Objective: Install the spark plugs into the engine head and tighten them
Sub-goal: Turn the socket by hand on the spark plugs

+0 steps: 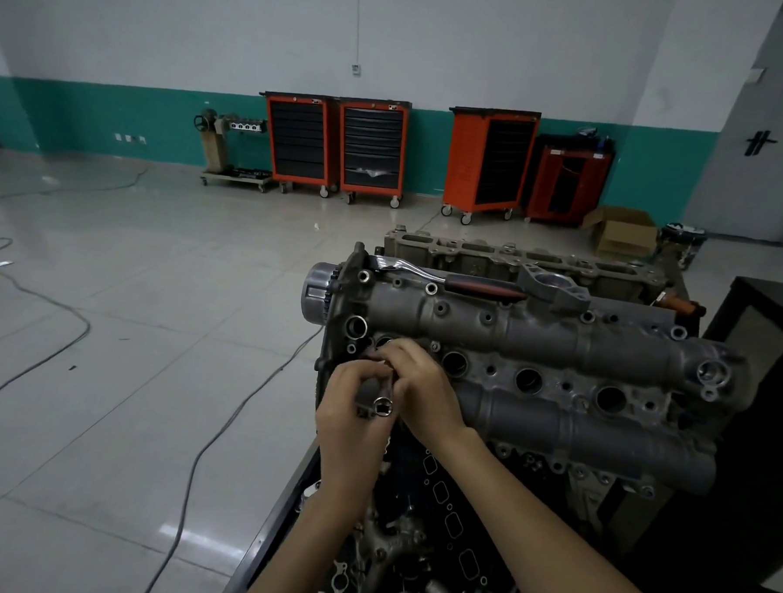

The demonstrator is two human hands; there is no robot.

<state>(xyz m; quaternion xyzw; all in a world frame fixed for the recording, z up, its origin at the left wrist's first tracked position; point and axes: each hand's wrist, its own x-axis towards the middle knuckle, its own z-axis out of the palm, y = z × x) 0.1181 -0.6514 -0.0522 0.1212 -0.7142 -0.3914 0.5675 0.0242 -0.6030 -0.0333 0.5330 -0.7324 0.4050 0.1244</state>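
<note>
Socket loading at the first plug well

I see the left hand point(352, 412) curled around a chrome spark plug socket point(382, 402), square drive end facing me; the right hand point(421, 388), touching it, pinches something at the socket's far end, the plug itself hidden. Just beyond both hands lies the engine head point(559, 350); three plug wells point(528, 379) to the right of the right hand look empty. The ratchet point(449, 279) rests well beyond, unused. I judge installation barely begun; tightening remains.
</note>
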